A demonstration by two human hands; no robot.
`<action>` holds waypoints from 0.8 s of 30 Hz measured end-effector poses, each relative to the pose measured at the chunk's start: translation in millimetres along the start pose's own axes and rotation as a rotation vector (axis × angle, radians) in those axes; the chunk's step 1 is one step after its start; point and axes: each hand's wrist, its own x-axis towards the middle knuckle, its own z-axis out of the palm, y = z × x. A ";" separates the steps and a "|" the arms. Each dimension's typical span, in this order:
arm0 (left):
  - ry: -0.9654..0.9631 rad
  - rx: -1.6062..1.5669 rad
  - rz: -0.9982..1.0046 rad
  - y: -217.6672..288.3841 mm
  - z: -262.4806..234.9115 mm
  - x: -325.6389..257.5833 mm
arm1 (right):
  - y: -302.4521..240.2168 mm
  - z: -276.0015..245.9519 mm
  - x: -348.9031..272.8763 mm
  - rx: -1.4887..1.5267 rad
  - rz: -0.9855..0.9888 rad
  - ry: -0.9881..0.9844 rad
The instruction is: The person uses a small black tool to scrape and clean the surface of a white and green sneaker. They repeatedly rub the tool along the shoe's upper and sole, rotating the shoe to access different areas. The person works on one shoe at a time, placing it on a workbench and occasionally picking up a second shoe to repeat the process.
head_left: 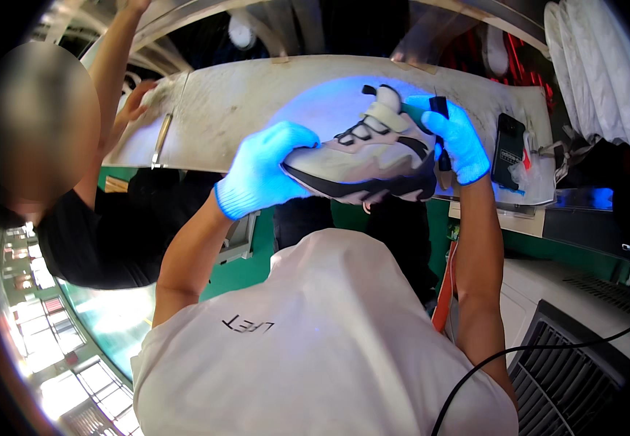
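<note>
The gloved left hand (267,163) is wrapping the toe of a grey-and-black sneaker (373,163), and the gloved right hand (463,138) is gripping a dark bar-shaped tool (440,109) while touching the heel end. The sneaker is hovering over the near edge of the counter (213,98); a dark phone (506,149) is lying at right, and a co-worker (89,243) is reaching in at left. Both forearms (479,247) are stretching forward, the left one angling inward

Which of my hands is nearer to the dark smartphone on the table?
Right. Your right hand is just left of the dark smartphone; your left hand is farther left, at the toe of the sneaker.
</note>
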 end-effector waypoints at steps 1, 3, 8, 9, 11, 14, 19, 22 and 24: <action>-0.072 0.144 -0.023 -13.3 7.4 -16.0 | -8.9 3.4 1.8 -0.191 0.021 -0.004; -0.169 0.192 -0.124 -28.3 22.6 -35.2 | -19.4 30.8 0.2 -0.473 0.071 -0.051; -0.333 0.138 -0.290 13.3 13.4 -22.4 | -22.0 57.5 -5.0 -0.480 0.166 -0.019; -0.316 0.139 -0.269 15.9 17.2 -19.4 | -18.6 56.9 -6.5 -0.510 0.189 -0.040; -0.288 0.142 -0.224 22.4 27.6 -11.2 | -18.3 58.3 -14.2 -0.495 0.227 -0.058; -0.362 0.202 -0.282 42.2 47.1 5.6 | -15.5 65.1 -24.8 -0.434 0.217 -0.063; -0.230 0.236 -0.221 34.0 46.3 14.5 | -20.0 55.6 -11.8 -0.420 -0.031 -0.048; -0.123 0.088 -0.177 21.2 33.8 44.6 | -26.6 55.2 -6.7 -0.425 -0.111 -0.050; -0.225 0.137 -0.253 18.9 30.7 51.2 | -20.4 53.4 1.9 -0.477 -0.135 0.014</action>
